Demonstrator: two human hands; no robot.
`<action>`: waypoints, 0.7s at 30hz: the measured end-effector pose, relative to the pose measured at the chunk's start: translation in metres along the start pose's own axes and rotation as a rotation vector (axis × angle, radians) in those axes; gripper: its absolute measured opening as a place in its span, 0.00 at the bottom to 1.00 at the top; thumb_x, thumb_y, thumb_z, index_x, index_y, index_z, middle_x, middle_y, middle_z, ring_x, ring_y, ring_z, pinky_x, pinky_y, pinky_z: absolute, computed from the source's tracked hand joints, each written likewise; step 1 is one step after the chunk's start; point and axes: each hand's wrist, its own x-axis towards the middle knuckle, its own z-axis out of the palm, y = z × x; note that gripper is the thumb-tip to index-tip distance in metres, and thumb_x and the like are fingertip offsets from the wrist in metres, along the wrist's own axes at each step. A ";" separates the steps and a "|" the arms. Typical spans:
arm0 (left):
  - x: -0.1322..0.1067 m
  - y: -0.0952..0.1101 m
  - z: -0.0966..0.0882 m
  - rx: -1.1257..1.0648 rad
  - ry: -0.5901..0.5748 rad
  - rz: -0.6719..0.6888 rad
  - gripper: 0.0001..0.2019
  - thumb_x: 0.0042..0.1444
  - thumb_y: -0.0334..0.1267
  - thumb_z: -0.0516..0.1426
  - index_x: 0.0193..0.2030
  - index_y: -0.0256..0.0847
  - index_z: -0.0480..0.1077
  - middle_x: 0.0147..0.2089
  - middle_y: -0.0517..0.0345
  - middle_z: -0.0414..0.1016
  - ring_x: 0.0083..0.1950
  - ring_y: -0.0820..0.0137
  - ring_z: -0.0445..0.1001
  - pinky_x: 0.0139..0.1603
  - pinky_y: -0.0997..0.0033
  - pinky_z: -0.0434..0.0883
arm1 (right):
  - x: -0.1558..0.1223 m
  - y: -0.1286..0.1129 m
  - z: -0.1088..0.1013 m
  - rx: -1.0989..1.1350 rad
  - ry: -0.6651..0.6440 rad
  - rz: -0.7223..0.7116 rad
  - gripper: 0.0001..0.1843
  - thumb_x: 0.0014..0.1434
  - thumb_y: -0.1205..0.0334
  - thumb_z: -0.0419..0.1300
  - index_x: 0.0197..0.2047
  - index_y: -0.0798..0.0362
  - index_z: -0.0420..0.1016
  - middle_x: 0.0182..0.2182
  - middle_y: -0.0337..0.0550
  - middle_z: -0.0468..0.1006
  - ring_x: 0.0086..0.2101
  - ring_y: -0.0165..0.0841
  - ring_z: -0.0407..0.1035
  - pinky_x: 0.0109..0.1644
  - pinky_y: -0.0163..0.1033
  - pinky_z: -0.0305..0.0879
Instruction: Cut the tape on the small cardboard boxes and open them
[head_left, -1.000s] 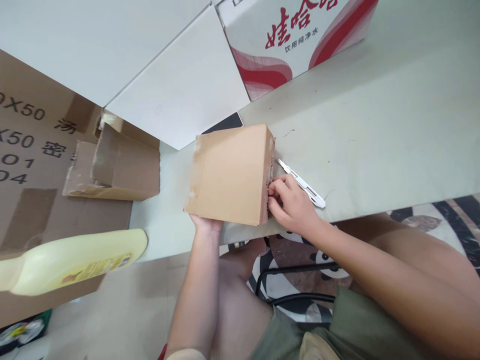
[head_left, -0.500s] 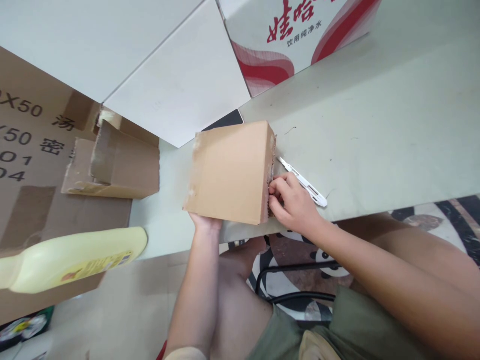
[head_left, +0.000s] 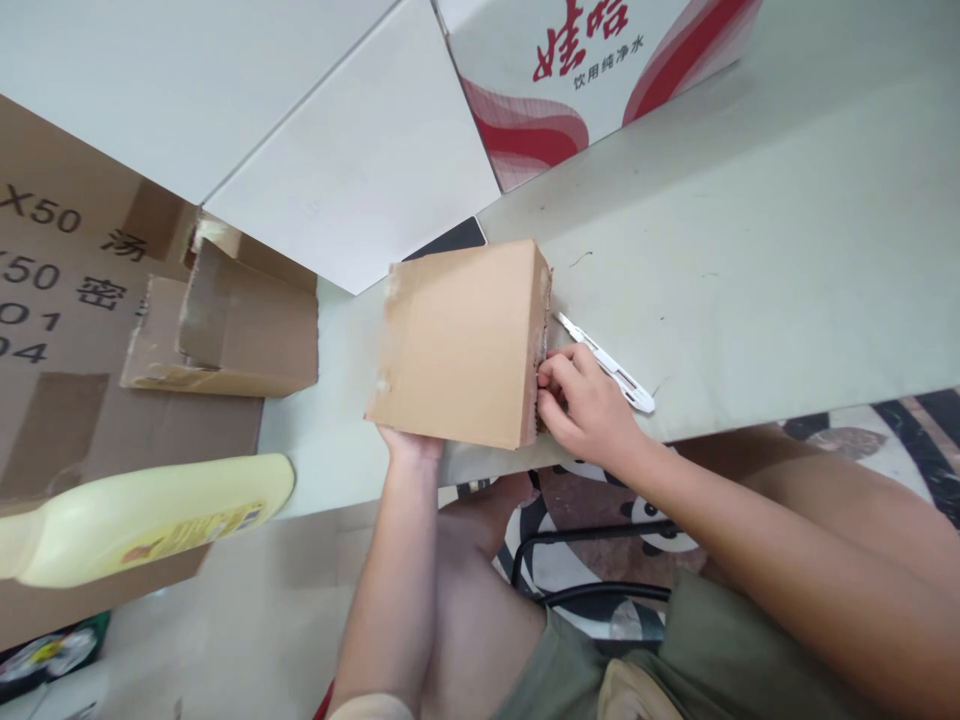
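Note:
A brown cardboard box [head_left: 457, 345] with rough, torn edges is tilted up above the table's near side. Under its lower left part is my left hand [head_left: 411, 443], supporting it; most of the fingers are hidden behind the cardboard. My right hand [head_left: 579, 400] has its thumb and fingertips closed on the ragged right edge of the box. A white utility knife [head_left: 606, 362] lies on the table just beyond my right hand, its tip pointing toward the box.
Left of the box stands an open cut cardboard piece [head_left: 251, 335], with a large printed carton [head_left: 52, 420] behind it. A pale yellow bottle [head_left: 157, 520] juts in from the left. White panels [head_left: 367, 150] and a red-and-white carton [head_left: 525, 110] line the back of the table [head_left: 780, 260].
Almost nothing differs. Both hands keep their places on the cardboard box, and the view has shifted very slightly.

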 end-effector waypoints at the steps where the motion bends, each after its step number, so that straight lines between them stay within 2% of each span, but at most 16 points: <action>1: 0.000 0.000 -0.001 0.000 0.001 -0.001 0.18 0.55 0.51 0.54 0.43 0.42 0.77 0.48 0.50 0.81 0.54 0.53 0.77 0.52 0.54 0.75 | 0.000 0.000 0.000 0.001 -0.001 0.001 0.02 0.59 0.66 0.55 0.37 0.50 0.66 0.41 0.47 0.70 0.31 0.34 0.68 0.34 0.41 0.65; 6: 0.000 -0.001 -0.002 0.011 -0.004 -0.004 0.22 0.56 0.54 0.53 0.46 0.42 0.77 0.50 0.49 0.81 0.56 0.52 0.76 0.52 0.53 0.75 | -0.001 0.000 0.000 -0.005 -0.008 0.005 0.02 0.60 0.65 0.54 0.37 0.50 0.66 0.42 0.47 0.69 0.31 0.33 0.68 0.34 0.41 0.65; 9: -0.001 -0.001 0.000 0.023 -0.006 0.005 0.21 0.57 0.53 0.53 0.47 0.42 0.77 0.51 0.49 0.80 0.57 0.52 0.76 0.54 0.53 0.74 | -0.001 0.001 0.000 -0.005 -0.008 0.008 0.02 0.60 0.66 0.54 0.37 0.50 0.66 0.42 0.48 0.69 0.31 0.34 0.69 0.34 0.41 0.66; 21: -0.004 0.001 0.007 -0.002 0.005 0.017 0.17 0.54 0.49 0.56 0.40 0.40 0.77 0.43 0.50 0.81 0.50 0.55 0.78 0.50 0.54 0.75 | -0.001 0.001 0.000 -0.011 -0.005 -0.001 0.02 0.60 0.65 0.55 0.37 0.50 0.66 0.42 0.47 0.70 0.30 0.33 0.68 0.34 0.41 0.66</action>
